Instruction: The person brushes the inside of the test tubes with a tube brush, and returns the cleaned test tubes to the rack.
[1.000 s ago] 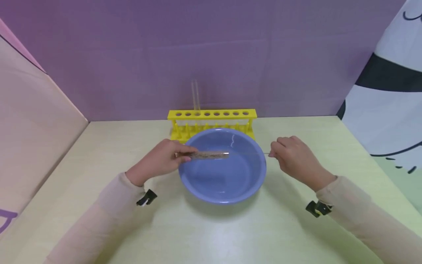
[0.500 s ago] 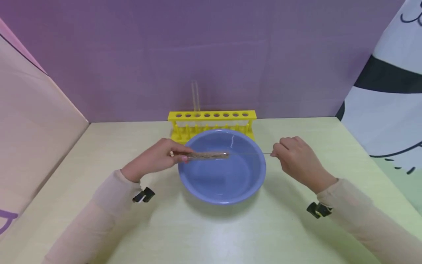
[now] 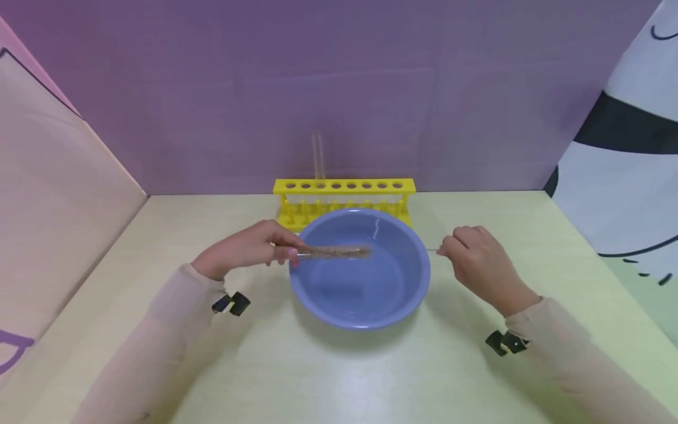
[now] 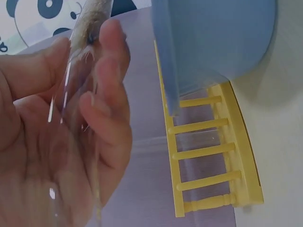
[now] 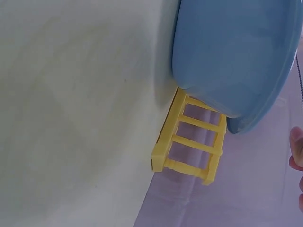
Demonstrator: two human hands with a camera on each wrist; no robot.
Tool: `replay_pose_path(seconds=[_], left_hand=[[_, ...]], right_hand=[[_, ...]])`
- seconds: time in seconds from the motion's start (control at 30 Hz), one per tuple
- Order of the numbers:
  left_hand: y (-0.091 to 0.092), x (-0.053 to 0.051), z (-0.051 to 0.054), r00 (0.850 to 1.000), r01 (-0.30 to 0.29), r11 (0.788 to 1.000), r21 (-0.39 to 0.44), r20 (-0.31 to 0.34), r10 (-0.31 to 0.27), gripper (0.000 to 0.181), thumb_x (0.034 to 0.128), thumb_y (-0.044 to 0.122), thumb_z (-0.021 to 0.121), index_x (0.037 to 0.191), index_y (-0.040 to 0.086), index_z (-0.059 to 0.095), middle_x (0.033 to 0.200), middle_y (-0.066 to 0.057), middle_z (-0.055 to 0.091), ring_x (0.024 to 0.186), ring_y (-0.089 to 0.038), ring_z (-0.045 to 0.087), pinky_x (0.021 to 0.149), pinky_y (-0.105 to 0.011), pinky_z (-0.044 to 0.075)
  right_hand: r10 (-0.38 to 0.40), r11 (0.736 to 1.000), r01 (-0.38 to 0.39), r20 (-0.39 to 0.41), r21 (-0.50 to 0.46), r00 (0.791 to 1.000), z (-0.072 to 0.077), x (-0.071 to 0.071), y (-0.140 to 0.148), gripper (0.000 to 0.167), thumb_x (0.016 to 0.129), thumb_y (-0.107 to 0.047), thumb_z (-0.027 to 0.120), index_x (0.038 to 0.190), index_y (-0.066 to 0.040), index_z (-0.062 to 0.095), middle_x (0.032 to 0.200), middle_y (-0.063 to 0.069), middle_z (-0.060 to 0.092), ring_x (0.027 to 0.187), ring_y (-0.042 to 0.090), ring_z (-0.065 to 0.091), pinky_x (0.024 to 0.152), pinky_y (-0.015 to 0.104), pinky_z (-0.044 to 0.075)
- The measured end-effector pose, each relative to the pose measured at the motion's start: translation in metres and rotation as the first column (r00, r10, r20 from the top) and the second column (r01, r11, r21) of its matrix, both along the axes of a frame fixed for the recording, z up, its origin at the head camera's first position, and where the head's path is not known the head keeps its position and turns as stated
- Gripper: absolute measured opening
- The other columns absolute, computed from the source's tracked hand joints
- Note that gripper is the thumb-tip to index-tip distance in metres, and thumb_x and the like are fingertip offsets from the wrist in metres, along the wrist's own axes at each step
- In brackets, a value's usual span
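My left hand (image 3: 251,247) holds a clear glass test tube (image 4: 71,78) level above the blue basin, thumb and fingers around its left part. Inside the tube sits the brown bristle head of a test tube brush (image 3: 339,252); its right end looks blurred near the tube's mouth. A thin wire handle runs right from the bristles over the basin. At the wire's far end, my right hand (image 3: 479,268) pinches it with curled fingers. In the right wrist view only some fingertips (image 5: 297,149) show at the right edge.
The blue basin (image 3: 360,325) stands on the pale table (image 3: 339,383) under the tube. Just behind it is a yellow test tube rack (image 3: 344,186), its front partly hidden by the basin. One clear test tube (image 3: 318,156) stands upright in the rack. A purple backdrop rises behind.
My left hand has shifted slightly left along with its grip, the fingertips now nearer the basin's left rim. The right hand still pinches the wire, hardly moved. The view has shifted a little.
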State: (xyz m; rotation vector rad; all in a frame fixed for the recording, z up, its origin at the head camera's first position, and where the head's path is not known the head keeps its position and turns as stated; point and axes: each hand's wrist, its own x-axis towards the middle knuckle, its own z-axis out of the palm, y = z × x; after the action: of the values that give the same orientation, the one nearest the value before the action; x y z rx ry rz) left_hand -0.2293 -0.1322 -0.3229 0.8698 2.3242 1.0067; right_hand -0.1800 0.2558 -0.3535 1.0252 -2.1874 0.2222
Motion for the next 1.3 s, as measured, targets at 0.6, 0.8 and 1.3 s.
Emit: replay_pose_path(seconds=[0.6, 0.8, 1.3], left_hand=[[-0.003, -0.007, -0.002, 0.99, 0.022, 1.0, 0.004, 0.139, -0.022, 0.026, 0.0979, 0.012, 0.047, 0.105, 0.002, 0.069, 0.074, -0.006, 0.063, 0.058, -0.018, 0.047, 0.05, -0.025, 0.039], [-0.005, -0.007, -0.001, 0.988, 0.029, 0.999, 0.023, 0.153, -0.033, 0.026, 0.0984, 0.014, 0.047, 0.099, 0.002, 0.07, 0.073, -0.004, 0.061, 0.057, -0.016, 0.046, 0.048, -0.023, 0.037], [-0.012, -0.008, -0.005, 0.998, 0.017, 1.0, 0.011, 0.057, -0.018, 0.023, 0.0956, 0.01, 0.052, 0.107, 0.005, 0.07, 0.081, -0.008, 0.065, 0.068, -0.019, 0.052, 0.057, -0.028, 0.044]], right_hand=[[0.018, 0.999, -0.02, -0.05, -0.033, 0.999, -0.006, 0.002, 0.009, 0.017, 0.069, 0.014, 0.055, 0.075, -0.002, 0.058, 0.066, 0.009, 0.047, 0.061, 0.027, 0.048, 0.057, 0.04, 0.038], [0.014, 1.0, -0.015, -0.036, -0.023, 0.999, -0.005, 0.002, 0.013, 0.016, 0.077, 0.008, 0.046, 0.075, -0.002, 0.058, 0.067, 0.008, 0.047, 0.061, 0.026, 0.048, 0.057, 0.039, 0.038], [0.007, 1.0, -0.005, 0.074, -0.029, 0.997, 0.0, 0.005, 0.024, 0.033, 0.056, 0.02, 0.071, 0.073, -0.004, 0.058, 0.067, 0.005, 0.053, 0.062, 0.022, 0.053, 0.058, 0.037, 0.041]])
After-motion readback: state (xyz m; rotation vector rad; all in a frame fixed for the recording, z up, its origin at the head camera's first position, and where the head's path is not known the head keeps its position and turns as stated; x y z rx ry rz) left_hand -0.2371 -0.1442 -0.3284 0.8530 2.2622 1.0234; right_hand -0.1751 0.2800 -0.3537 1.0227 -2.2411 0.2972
